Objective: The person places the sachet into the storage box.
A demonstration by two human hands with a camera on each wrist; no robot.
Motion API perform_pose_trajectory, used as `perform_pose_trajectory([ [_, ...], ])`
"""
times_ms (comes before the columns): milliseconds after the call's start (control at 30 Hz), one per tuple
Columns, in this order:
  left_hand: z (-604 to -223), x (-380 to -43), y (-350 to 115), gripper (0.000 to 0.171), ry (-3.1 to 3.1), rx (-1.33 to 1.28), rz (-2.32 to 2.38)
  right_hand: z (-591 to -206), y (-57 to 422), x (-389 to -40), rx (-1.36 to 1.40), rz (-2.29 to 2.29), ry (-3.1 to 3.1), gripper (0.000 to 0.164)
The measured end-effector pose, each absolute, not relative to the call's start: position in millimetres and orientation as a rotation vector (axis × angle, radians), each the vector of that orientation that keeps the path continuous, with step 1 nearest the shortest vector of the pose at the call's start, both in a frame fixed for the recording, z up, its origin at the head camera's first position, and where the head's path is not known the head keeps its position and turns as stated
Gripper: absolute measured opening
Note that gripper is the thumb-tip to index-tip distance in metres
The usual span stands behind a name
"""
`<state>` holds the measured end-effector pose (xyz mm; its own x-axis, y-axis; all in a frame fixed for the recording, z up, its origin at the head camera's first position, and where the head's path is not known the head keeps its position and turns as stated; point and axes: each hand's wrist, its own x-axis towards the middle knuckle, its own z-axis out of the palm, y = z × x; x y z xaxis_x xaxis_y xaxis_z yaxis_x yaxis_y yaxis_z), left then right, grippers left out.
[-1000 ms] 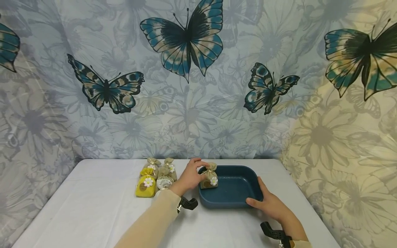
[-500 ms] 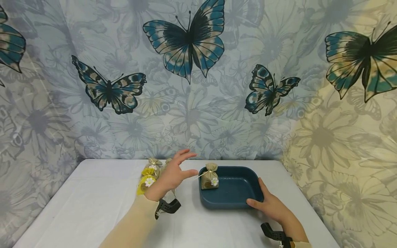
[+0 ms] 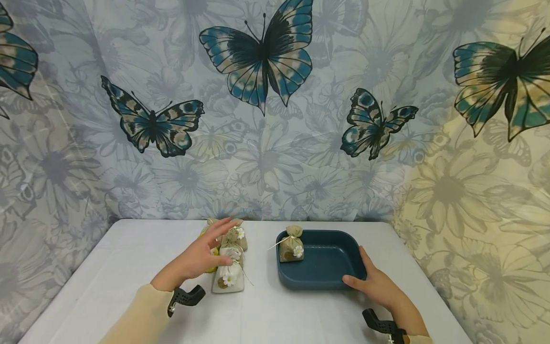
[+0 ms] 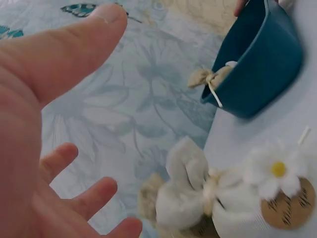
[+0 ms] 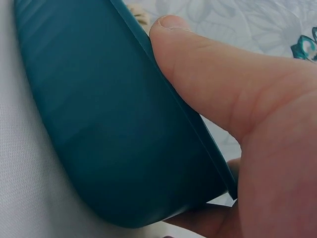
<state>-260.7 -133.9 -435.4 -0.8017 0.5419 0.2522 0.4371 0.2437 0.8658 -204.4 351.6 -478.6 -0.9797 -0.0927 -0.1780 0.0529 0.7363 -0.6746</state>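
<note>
My left hand (image 3: 193,258) hovers, fingers spread and holding nothing, beside a cluster of small drawstring pouches. Nearest its thumb is a white pouch (image 3: 229,278) with a daisy and a round brown tag; the left wrist view shows its tied neck (image 4: 210,193) close below the fingers. Behind it stand beige pouches, one with a daisy (image 3: 240,233), while a yellow pouch (image 3: 210,270) is mostly hidden by the hand. A beige pouch (image 3: 291,247) leans upright inside the left end of a dark blue tub (image 3: 324,282). My right hand (image 3: 378,284) grips the tub's right end, thumb at the rim.
A white cloth (image 3: 107,282) covers the table. Behind it hangs a floral fabric backdrop (image 3: 266,167) with butterflies. Each wrist wears a black camera band, such as the left one (image 3: 186,297).
My left hand let go of the beige pouch in the tub and moved left, back to the cluster, uncovering the white pouch. My right hand stayed on the tub.
</note>
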Motion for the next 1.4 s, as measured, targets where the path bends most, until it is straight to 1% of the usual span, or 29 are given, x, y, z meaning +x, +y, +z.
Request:
perform_pose_trajectory([
  [200,-455.3,-253.2,-158.6,0.086,2.242,0.876,1.733,-478.4,350.3,-204.6,-0.031,-1.096,2.726,0.110],
  [433,-471.2,-245.8,-172.6,0.086,2.068,0.772,1.801,-479.1,350.0,-205.0,-0.030,-1.088,2.742,0.110],
  [767,-483.8,-238.3,-170.6,0.084,1.953,0.730,1.834,-479.0,350.6,-204.5,-0.015,-1.092,2.732,0.110],
  [1400,-492.9,-236.0,-166.7,0.079,2.021,0.712,1.702,-478.2,350.0,-202.6,-0.017,-1.095,2.743,0.111],
])
